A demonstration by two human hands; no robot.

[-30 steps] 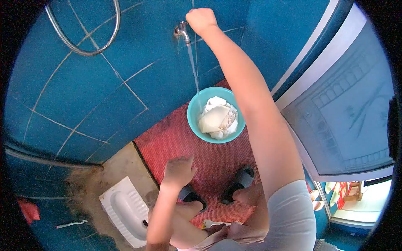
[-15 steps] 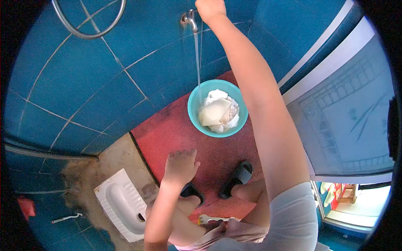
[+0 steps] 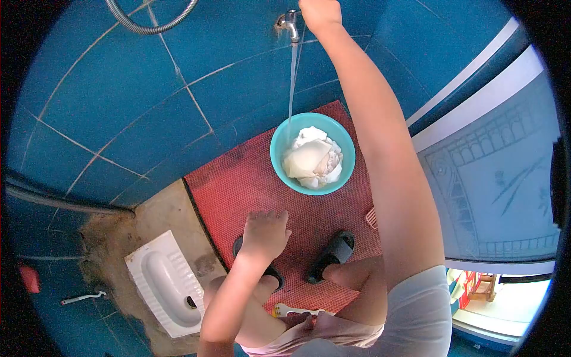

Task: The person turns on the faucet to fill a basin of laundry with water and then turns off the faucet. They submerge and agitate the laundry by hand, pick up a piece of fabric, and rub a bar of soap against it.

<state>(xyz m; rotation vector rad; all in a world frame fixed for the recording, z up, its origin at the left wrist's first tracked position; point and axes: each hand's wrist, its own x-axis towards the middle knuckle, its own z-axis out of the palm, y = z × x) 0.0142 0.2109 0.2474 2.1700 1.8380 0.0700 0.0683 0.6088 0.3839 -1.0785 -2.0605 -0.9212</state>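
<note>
Red mat [image 3: 315,214] beside squat toilet [image 3: 165,278]; right fingers [image 3: 308,8] clamped on tap [image 3: 292,25], left fingers [image 3: 266,218] apart.

Silver tap [image 3: 292,25] running, turquoise basin [image 3: 347,144] upright below, crumpled white cloth [image 3: 308,158] inside

A blue tiled wall [image 3: 232,41] stands beyond the right hand [image 3: 321,15]. Red matting [image 3: 238,169] lies below the left hand [image 3: 265,234], left of which sits a squat toilet [image 3: 163,279].
</note>
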